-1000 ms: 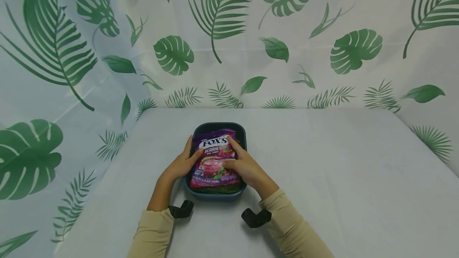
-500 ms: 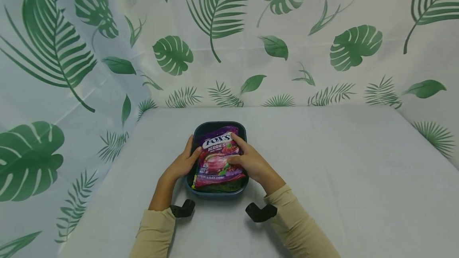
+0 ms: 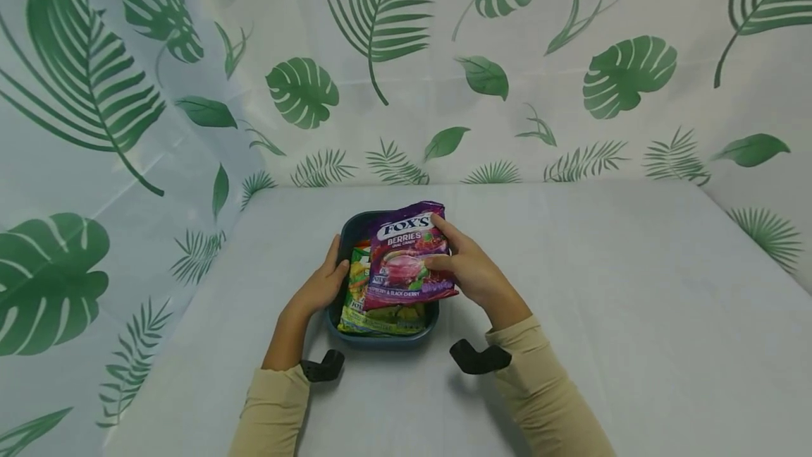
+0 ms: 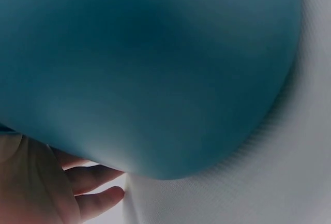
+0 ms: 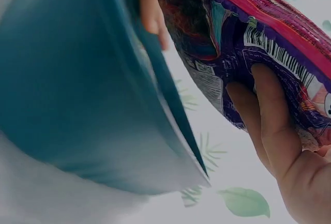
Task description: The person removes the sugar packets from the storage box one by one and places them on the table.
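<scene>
My right hand pinches a purple and pink Fox's Berries candy bag by its right edge. In the right wrist view, fingers press the barcoded back of the bag, which is raised above the rim. My left hand grips the left wall of a dark blue plastic bin, thumb at the rim. The left wrist view shows its other fingers along the outside of the bin. Inside lies a green and yellow candy bag, partly covered by the berries bag in the head view.
The bin stands on a white-covered table. A white curtain printed with green leaves rises behind the table and along the left side. Black wrist mounts stick out inward from both sleeves.
My right hand has lifted the berries bag up and to the right, uncovering the green and yellow bag beneath. My left hand stays at the bin's left wall.
</scene>
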Motion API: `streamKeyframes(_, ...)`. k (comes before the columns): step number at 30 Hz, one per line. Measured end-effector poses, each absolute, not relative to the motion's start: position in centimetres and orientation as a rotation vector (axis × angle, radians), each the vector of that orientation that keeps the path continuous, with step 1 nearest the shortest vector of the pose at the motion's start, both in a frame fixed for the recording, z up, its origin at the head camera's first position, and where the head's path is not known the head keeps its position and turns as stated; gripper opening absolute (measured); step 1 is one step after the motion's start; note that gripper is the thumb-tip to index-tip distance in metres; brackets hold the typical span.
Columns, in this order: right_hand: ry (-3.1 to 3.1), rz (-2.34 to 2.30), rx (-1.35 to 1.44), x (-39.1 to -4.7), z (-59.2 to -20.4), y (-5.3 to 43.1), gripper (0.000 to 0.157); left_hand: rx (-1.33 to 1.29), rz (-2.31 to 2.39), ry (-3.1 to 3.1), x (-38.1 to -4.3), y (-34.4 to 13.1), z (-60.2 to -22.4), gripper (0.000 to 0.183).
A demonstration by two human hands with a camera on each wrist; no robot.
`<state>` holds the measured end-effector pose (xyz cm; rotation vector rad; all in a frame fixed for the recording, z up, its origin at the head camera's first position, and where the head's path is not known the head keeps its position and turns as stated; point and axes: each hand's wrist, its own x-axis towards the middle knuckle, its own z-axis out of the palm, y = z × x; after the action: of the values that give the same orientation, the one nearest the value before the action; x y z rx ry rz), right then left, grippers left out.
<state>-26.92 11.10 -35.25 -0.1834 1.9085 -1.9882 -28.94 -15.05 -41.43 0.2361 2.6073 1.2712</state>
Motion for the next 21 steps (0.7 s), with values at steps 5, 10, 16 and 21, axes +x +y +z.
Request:
streamKeyframes(5, 1.886, -2.082, -0.186, -27.4, -34.7, 12.8, 0.078, 0.237, 1.285, 2.612, -29.0, -15.0, -41.3, 0.06)
streamKeyframes(10, 1.882, -2.178, -0.172, -27.7, -34.2, 14.6, 0.076, 0.237, 1.299, 2.609, -28.9, -14.9, -41.2, 0.059)
streamKeyframes(16, 1.89, -2.23, -0.102, -27.7, -33.8, 16.1, 0.074, 0.228, 1.316, 2.603, -28.8, -14.9, -41.2, 0.059)
streamKeyframes(21, 1.915, -2.234, -0.077, -27.7, -33.9, 17.0, 0.073, 0.213, 1.311, 2.6, -28.8, -14.9, -41.3, 0.059)
